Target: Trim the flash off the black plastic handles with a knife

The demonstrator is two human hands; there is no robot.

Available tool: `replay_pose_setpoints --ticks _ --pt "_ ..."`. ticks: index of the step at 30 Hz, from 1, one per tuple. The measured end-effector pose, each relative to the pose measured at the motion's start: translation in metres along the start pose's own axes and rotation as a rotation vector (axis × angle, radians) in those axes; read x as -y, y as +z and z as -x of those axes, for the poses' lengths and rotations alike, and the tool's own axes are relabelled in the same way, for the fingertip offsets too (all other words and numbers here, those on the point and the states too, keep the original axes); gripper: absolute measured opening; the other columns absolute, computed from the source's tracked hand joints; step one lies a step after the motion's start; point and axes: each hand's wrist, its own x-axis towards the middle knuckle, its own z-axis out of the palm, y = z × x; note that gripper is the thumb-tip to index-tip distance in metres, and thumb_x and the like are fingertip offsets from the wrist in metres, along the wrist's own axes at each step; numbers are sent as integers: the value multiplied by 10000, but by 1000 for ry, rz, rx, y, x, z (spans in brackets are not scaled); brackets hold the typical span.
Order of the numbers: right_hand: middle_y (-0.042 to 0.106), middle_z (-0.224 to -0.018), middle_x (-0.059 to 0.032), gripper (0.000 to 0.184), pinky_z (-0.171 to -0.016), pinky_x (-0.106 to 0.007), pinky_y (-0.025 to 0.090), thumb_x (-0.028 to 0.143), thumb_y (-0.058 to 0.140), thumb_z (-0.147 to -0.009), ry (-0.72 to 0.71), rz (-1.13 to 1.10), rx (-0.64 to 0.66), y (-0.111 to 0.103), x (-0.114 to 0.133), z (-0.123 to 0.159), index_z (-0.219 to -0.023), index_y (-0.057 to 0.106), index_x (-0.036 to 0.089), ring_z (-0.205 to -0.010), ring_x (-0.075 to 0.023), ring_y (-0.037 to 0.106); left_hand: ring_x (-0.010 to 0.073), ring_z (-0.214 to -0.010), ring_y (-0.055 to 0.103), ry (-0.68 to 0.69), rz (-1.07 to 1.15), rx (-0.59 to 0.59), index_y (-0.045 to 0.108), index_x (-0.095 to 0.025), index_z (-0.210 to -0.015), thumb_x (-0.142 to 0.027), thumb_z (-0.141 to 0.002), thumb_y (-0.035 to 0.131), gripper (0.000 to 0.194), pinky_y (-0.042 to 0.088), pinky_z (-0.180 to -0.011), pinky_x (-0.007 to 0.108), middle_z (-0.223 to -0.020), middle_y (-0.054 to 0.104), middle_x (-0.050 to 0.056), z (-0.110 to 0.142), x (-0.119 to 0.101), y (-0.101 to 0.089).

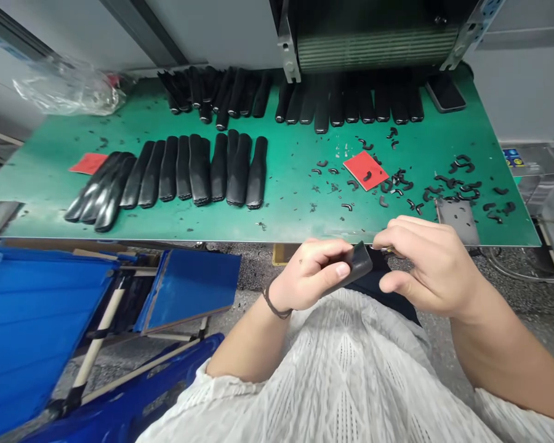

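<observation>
My left hand is wrapped round a black rubber-like sleeve, its end pointing right, in front of the table's near edge. Just right of that end, my right hand has its fingers curled and its thumb held apart below. Something small and thin shows at the right fingertips, too small to name. Many similar black sleeves lie in a row on the green table. Curled black trimmings are scattered on the right, around a red square.
More black sleeves lie along the back, some under a machine with a ribbed green roller. A phone rests back right, a clear plastic bag back left. A grey metal plate is at the front edge. Blue bins stand lower left.
</observation>
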Motion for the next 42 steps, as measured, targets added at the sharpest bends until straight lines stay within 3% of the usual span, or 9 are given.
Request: replay_pose_setpoints --ticks 4,9,16,27,31,35,39,42 --pt "525 -732 -10 625 -622 -315 318 753 337 -999 12 54 80 -2 3 -5 -877 590 195 -661 -152 448 93 -566 346 6 7 23 569 -166 -781 -474 -982 611 370 276 -549 258 -622 415 -40 -1 -2 2" --pt "480 -697 6 587 -598 -312 272 704 320 -1031 5 109 104 0 6 -10 -801 536 208 -639 -141 397 94 -561 346 5 17 19 584 -165 -793 -464 -972 623 350 274 -542 260 -618 435 -36 0 -1 5" --pt "426 -635 20 561 -555 -307 178 669 443 -1016 -76 184 26 0 4 -11 -694 437 209 -615 -131 294 88 -531 320 -31 96 34 587 -162 -778 -484 -962 632 374 254 -518 258 -582 413 -43 0 2 6" --pt "409 -564 -3 551 -540 -332 175 575 518 -1014 -152 274 -178 13 -1 -7 -609 444 209 -605 -148 289 86 -560 320 -14 219 -39 593 -154 -769 -471 -972 616 377 278 -533 245 -625 402 -37 -4 11 18" --pt "447 -570 17 452 -556 -321 245 486 607 -996 -103 -8 -199 21 -1 -8 -648 496 219 -574 -132 331 96 -576 325 -55 224 -24 560 -161 -757 -499 -966 613 401 267 -541 257 -634 405 -28 -4 15 15" --pt "437 -602 42 368 -553 -280 292 384 623 -1003 111 -484 -148 20 3 -13 -694 520 213 -567 -101 368 95 -569 318 -4 130 -23 528 -171 -752 -527 -967 608 424 255 -537 259 -625 389 -34 -6 14 6" --pt "386 -606 64 414 -508 -248 257 478 710 -924 475 -874 101 20 -1 -20 -690 497 211 -561 -88 330 89 -556 349 114 -25 -17 574 -168 -836 -462 -994 589 335 300 -539 246 -639 429 -37 -8 11 -2" --pt "333 -566 82 488 -476 -233 244 548 700 -907 679 -1134 255 29 -5 -28 -663 440 215 -519 -76 275 109 -577 451 208 -188 51 630 -164 -936 -425 -1006 562 279 360 -555 250 -687 553 -4 -7 6 -1"
